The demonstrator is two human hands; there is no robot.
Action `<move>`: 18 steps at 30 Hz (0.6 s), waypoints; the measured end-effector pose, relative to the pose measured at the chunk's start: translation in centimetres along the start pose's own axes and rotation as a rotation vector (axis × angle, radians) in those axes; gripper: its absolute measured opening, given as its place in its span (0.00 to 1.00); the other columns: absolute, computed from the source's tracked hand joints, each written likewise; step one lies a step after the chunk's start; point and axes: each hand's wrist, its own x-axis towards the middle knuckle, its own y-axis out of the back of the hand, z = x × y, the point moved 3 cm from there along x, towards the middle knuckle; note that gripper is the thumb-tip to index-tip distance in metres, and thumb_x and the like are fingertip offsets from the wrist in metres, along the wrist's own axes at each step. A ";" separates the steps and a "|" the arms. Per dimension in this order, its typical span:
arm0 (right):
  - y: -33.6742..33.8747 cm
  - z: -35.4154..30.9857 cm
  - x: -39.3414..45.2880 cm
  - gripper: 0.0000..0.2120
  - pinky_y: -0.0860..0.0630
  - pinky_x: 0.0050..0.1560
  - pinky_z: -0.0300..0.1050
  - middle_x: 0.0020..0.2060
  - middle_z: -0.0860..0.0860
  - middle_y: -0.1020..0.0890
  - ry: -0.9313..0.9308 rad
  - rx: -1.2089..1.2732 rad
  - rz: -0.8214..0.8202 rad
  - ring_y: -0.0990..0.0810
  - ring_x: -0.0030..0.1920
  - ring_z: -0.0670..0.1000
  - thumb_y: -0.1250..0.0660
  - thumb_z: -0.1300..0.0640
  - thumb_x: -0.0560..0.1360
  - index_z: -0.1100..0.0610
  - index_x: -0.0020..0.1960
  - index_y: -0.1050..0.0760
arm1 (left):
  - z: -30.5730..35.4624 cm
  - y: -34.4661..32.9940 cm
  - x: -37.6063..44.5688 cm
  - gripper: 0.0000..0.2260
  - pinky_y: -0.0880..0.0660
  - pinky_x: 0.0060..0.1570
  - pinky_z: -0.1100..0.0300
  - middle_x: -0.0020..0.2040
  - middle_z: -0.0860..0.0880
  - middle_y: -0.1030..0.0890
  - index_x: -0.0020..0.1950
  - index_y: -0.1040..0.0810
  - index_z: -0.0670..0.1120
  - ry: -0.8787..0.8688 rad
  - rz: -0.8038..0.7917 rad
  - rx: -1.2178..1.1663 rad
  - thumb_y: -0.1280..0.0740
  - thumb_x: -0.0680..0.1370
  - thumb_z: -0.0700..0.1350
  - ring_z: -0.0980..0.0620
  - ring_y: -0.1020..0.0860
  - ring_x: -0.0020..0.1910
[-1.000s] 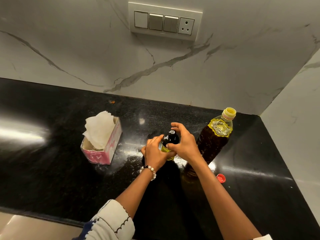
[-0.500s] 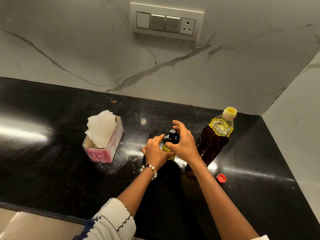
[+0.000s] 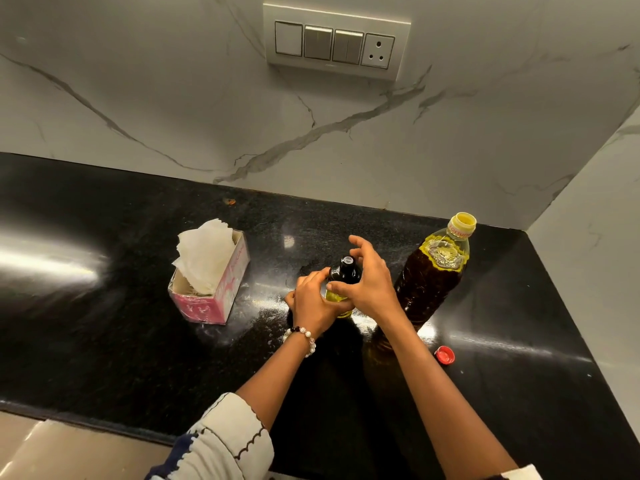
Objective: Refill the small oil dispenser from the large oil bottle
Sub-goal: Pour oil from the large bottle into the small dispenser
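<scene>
Dispenser (image 3: pixel 341 284) upright on the worktop (image 3: pixel 104 341), mid-frame, just left of the big bottle (image 3: pixel 433 275). Left hand (image 3: pixel 313 303) wrapped round its body. Right hand (image 3: pixel 369 284) on the black top: thumb pressed at the collar, fingers spread and curved over the cap, not fully closed on it. Looks like a cap twist, on or off I can't tell.

Bottle stands uncapped; red cap (image 3: pixel 444 355) lies on the worktop to the right, well apart from it.

Risks:
- Right forearm runs close alongside the open bottle. An elbow swing could tip it, and nothing would stop the oil.
- Worktop near the dispenser looks smeared. Oily fingers on a smooth cap could slip mid-twist and jerk the dispenser over.
- Tissue box (image 3: pixel 211 282) is to the left, reachable for wiping.
</scene>
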 end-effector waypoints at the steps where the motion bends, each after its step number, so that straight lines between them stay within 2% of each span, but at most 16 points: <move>1: -0.1 0.1 0.0 0.40 0.33 0.61 0.47 0.60 0.51 0.28 0.004 -0.042 0.038 0.33 0.63 0.50 0.21 0.55 0.64 0.50 0.70 0.38 | 0.0 0.0 0.0 0.35 0.39 0.59 0.52 0.64 0.56 0.24 0.69 0.28 0.52 -0.003 0.006 0.003 0.23 0.64 0.56 0.54 0.31 0.66; 3: -0.4 0.2 -0.2 0.36 0.34 0.57 0.42 0.59 0.52 0.28 0.014 -0.090 0.096 0.33 0.61 0.51 0.22 0.53 0.64 0.53 0.67 0.35 | 0.2 0.1 -0.1 0.35 0.40 0.59 0.53 0.65 0.55 0.25 0.70 0.28 0.50 -0.004 0.011 0.002 0.23 0.65 0.54 0.53 0.32 0.67; 5: -0.4 0.2 -0.2 0.34 0.34 0.56 0.40 0.58 0.52 0.27 0.025 -0.076 0.105 0.31 0.61 0.51 0.22 0.55 0.65 0.54 0.66 0.33 | 0.3 0.3 -0.1 0.35 0.40 0.58 0.53 0.65 0.54 0.25 0.70 0.28 0.49 -0.005 0.012 0.006 0.23 0.65 0.54 0.53 0.32 0.67; 9: 0.0 0.1 -0.1 0.39 0.26 0.61 0.47 0.61 0.51 0.26 -0.047 0.063 0.002 0.28 0.62 0.51 0.26 0.67 0.65 0.52 0.70 0.38 | 0.2 0.2 -0.1 0.33 0.40 0.54 0.54 0.61 0.57 0.23 0.67 0.26 0.53 -0.015 0.012 0.002 0.24 0.64 0.57 0.54 0.30 0.64; 11: 0.1 0.3 0.0 0.42 0.26 0.62 0.49 0.63 0.51 0.27 -0.058 0.100 -0.047 0.28 0.64 0.51 0.26 0.69 0.64 0.50 0.72 0.40 | 0.0 0.1 -0.1 0.34 0.40 0.54 0.54 0.61 0.57 0.23 0.67 0.26 0.53 -0.010 0.008 -0.003 0.24 0.63 0.58 0.54 0.30 0.64; 15: -0.1 0.4 -0.1 0.43 0.30 0.65 0.49 0.62 0.51 0.28 -0.026 0.045 -0.003 0.32 0.65 0.50 0.21 0.59 0.62 0.51 0.71 0.39 | -0.1 0.1 0.0 0.35 0.41 0.56 0.54 0.64 0.56 0.24 0.69 0.28 0.52 0.001 0.010 0.006 0.24 0.64 0.56 0.54 0.32 0.66; 18: -0.4 0.5 -0.2 0.38 0.29 0.63 0.48 0.59 0.51 0.27 0.002 -0.024 0.064 0.30 0.62 0.51 0.20 0.56 0.62 0.53 0.67 0.35 | -0.1 0.1 0.0 0.32 0.40 0.54 0.54 0.63 0.55 0.23 0.67 0.26 0.52 -0.016 0.020 0.012 0.25 0.65 0.57 0.53 0.30 0.65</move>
